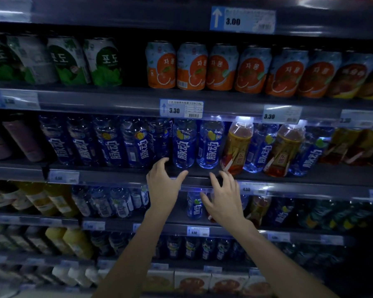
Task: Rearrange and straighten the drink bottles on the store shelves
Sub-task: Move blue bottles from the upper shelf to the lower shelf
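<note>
A row of blue-labelled drink bottles stands on the middle shelf (202,176). Two of them, one blue bottle (184,145) and its neighbour (210,146), stand upright just above my hands. To their right, orange tea bottles (237,147) lean among more blue bottles (260,150). My left hand (163,186) is raised in front of the shelf edge, fingers spread, holding nothing, just below and left of the first blue bottle. My right hand (222,198) is beside it, fingers also apart and empty, under the second blue bottle.
Orange cans (192,66) and green cans (105,61) fill the shelf above. Price tags (181,108) line the shelf rails. Lower shelves hold more blue bottles (194,204), yellow juice bottles (58,200) and cartons (192,280) at the bottom.
</note>
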`<state>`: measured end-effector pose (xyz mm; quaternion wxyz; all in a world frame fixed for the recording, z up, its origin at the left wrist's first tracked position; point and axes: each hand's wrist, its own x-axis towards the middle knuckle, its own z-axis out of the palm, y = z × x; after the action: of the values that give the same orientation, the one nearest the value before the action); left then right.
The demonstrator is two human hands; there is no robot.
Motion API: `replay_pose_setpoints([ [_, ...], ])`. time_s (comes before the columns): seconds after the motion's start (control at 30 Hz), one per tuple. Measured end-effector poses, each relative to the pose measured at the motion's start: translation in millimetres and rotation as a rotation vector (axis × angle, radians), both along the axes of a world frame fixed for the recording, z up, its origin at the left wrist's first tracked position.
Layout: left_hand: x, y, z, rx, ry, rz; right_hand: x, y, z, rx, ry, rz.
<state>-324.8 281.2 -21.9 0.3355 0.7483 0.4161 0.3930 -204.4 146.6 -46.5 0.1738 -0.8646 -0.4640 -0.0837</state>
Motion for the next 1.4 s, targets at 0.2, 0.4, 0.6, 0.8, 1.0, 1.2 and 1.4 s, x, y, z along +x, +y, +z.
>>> replay_pose_setpoints([
  [0.2,-37.9,-26.3,-24.9,-0.102,-0.078,0.009,-32.1,-4.9,-21.2,0.039,-0.017,0.074],
  [0.4,-60.2,-40.3,-68.6,-0.145,-0.068,0.051,-61.4,-7.7,-74.6,-0.015,0.033,0.131],
  [0.6,-65.6,-30.8,-131.3,-0.246,0.021,0.112,-61.5,-0.7,-133.3,-0.173,0.17,0.113],
  [0.8,-53.2,-15.8,-186.8,-0.365,0.091,0.194,-50.9,23.4,-178.1,-0.275,0.236,0.047],
  [1.0,-45.8,2.8,-225.4,-0.35,0.143,0.255,-41.8,42.6,-214.6,-0.332,0.237,-0.002],
  [1.2,-40.5,20.0,-245.5,-0.405,0.132,0.263,-38.4,48.8,-240.2,-0.353,0.268,-0.041],
  [1.4,-33.3,37.1,-257.0,-0.459,0.014,0.286,-36.4,53.2,-246.4,-0.333,0.239,-0.078],
])
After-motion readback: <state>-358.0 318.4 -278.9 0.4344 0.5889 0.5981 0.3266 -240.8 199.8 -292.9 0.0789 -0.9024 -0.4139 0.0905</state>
